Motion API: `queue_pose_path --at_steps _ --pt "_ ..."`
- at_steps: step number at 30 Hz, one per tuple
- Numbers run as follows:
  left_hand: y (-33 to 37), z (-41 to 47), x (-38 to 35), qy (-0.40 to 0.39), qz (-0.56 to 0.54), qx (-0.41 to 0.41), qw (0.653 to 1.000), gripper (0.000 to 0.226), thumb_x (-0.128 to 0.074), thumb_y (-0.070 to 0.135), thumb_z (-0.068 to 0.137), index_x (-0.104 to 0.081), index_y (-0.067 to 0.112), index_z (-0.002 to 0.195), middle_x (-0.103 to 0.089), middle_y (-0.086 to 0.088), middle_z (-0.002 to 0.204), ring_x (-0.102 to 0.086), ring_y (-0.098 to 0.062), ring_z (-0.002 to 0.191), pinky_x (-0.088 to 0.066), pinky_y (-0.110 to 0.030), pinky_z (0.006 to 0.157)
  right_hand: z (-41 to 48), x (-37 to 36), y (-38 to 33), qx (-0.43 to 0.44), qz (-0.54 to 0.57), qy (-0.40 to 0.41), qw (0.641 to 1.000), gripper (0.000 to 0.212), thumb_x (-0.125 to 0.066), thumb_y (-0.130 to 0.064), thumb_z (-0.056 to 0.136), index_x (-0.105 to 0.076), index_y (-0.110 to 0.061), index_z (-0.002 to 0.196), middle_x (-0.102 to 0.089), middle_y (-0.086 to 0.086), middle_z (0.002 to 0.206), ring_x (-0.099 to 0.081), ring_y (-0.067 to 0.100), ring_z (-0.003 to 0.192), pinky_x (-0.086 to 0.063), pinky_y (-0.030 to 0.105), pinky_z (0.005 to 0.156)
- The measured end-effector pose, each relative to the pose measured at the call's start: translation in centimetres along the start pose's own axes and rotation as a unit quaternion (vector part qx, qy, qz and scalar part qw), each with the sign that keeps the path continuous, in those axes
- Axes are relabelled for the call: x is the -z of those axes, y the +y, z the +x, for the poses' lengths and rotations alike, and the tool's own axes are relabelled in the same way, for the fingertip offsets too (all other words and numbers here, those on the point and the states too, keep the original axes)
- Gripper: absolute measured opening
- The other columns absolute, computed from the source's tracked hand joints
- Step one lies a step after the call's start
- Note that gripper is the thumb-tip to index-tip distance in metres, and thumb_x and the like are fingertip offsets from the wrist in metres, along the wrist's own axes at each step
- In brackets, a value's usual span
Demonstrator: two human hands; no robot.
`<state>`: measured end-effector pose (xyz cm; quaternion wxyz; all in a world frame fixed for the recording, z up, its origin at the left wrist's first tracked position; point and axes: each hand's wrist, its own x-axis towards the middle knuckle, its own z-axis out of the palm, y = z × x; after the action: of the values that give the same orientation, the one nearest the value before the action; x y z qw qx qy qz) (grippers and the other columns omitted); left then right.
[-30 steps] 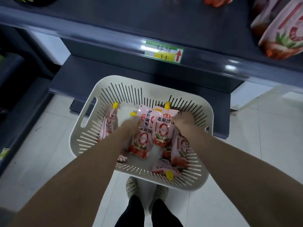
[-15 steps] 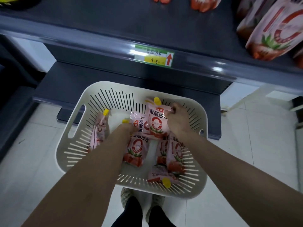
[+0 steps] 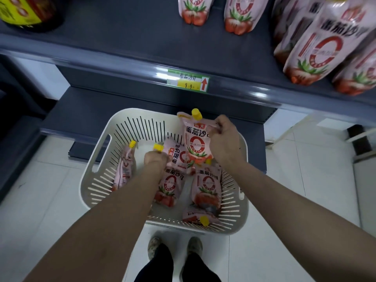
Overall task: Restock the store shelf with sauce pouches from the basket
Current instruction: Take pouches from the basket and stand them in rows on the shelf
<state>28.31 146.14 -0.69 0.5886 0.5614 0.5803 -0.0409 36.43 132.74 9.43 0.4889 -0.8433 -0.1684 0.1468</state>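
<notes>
Head view: my right grip [image 3: 223,141] is closed round the top corner of a sauce pouch [image 3: 196,143], holding it upright over the white basket [image 3: 87,192]. My left grip [image 3: 155,160] is curled round a second pouch [image 3: 176,157] near its yellow cap, inside the basket. Stocked pouches [image 3: 317,47] stand on the shelf [image 3: 122,37] above.

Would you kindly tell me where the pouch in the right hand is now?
Head view, centre: the pouch hangs upright from the right hand, over the far side of the basket, below the price tag.
</notes>
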Motion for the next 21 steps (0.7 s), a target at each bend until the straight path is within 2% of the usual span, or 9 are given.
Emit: queue_pose_path --at_steps 1,3,5,7,11,15,17,19,21 --pt "0.3 -0.4 0.3 0.005 0.004 -0.015 1.000 0.037 -0.063 0.005 0.084 -0.058 0.000 0.121 -0.062 -0.018 0.125 -0.062 -0.030 0.114 -0.053 -0.031 0.084 -0.2 0.3 -0.7 0.008 -0.006 0.005 1.000 0.019 -0.044 -0.011 0.097 -0.041 -0.013 0.079 -0.045 0.003 0.065 -0.039 0.012 0.051 -0.028 0.010 0.037" --pt "1.6 -1.4 1.3 0.015 0.037 -0.042 0.998 0.036 -0.072 0.008 0.079 -0.063 0.001 0.113 -0.065 -0.014 0.119 -0.063 -0.028 0.111 -0.052 -0.034 0.095 -0.4 0.7 -2.0 0.031 0.021 0.024 0.999 0.024 -0.045 -0.007 0.096 -0.039 -0.015 0.074 -0.042 -0.001 0.063 -0.035 0.010 0.052 -0.030 0.011 0.042" --pt "3.1 -2.9 2.7 0.025 0.102 -0.088 0.991 0.030 -0.075 0.014 0.076 -0.067 0.003 0.103 -0.068 -0.011 0.110 -0.065 -0.024 0.104 -0.052 -0.036 0.095 -0.5 1.1 -3.4 0.044 0.056 0.050 0.996 0.035 -0.046 -0.002 0.093 -0.035 -0.021 0.066 -0.039 -0.005 0.062 -0.034 0.008 0.057 -0.032 0.022 0.053" --pt "4.8 -4.6 4.5 0.011 0.203 -0.137 0.969 0.018 -0.075 0.021 0.077 -0.067 0.006 0.085 -0.067 -0.010 0.094 -0.067 -0.023 0.093 -0.054 -0.035 0.091 -0.6 1.7 -5.1 0.052 0.062 0.074 0.994 0.039 -0.047 0.000 0.092 -0.033 -0.024 0.064 -0.038 -0.007 0.062 -0.034 0.008 0.059 -0.033 0.025 0.058" --pt "8.7 -8.9 8.2 -0.013 0.277 -0.213 0.937 0.024 -0.071 0.016 0.080 -0.067 -0.002 0.096 -0.060 -0.009 0.084 -0.061 -0.023 0.074 -0.052 -0.029 0.072 -0.6 3.5 -9.1 0.100 0.076 0.118 0.985 0.038 -0.044 0.001 0.088 -0.029 -0.025 0.064 -0.038 -0.007 0.063 -0.039 0.015 0.067 -0.037 0.029 0.061" --pt "13.4 -13.6 10.6 -0.047 0.262 -0.270 0.925 0.005 -0.068 0.004 0.080 -0.064 0.002 0.081 -0.067 -0.014 0.089 -0.065 -0.027 0.082 -0.057 -0.038 0.082 -0.3 5.5 -13.3 0.137 0.069 0.157 0.976 0.040 -0.044 0.002 0.087 -0.026 -0.025 0.064 -0.033 -0.008 0.062 -0.033 0.008 0.061 -0.029 0.017 0.054" --pt "16.1 -15.5 11.6 -0.040 0.266 -0.314 0.910 0.005 -0.066 0.001 0.078 -0.064 -0.003 0.079 -0.069 -0.021 0.090 -0.067 -0.032 0.084 -0.057 -0.043 0.082 0.1 6.7 -15.1 0.149 0.062 0.173 0.972 0.035 -0.045 0.001 0.086 -0.030 -0.023 0.065 -0.036 -0.006 0.063 -0.037 0.012 0.064 -0.031 0.024 0.057" --pt "18.7 -16.7 12.4 -0.010 0.284 -0.364 0.887 0.015 -0.066 0.003 0.077 -0.068 -0.009 0.084 -0.070 -0.027 0.091 -0.068 -0.033 0.084 -0.057 -0.048 0.081 0.5 7.8 -16.7 0.160 0.061 0.183 0.968 0.022 -0.043 0.003 0.085 -0.040 -0.015 0.071 -0.041 -0.002 0.065 -0.040 0.014 0.066 -0.033 0.030 0.059" --pt "20.9 -18.0 13.0 0.005 0.300 -0.398 0.867 0.014 -0.068 0.005 0.077 -0.069 -0.007 0.084 -0.068 -0.021 0.083 -0.064 -0.029 0.077 -0.058 -0.044 0.081 0.8 8.9 -18.0 0.163 0.077 0.192 0.965 0.011 -0.044 0.000 0.087 -0.045 -0.008 0.080 -0.046 0.005 0.072 -0.041 0.015 0.066 -0.035 0.030 0.057"
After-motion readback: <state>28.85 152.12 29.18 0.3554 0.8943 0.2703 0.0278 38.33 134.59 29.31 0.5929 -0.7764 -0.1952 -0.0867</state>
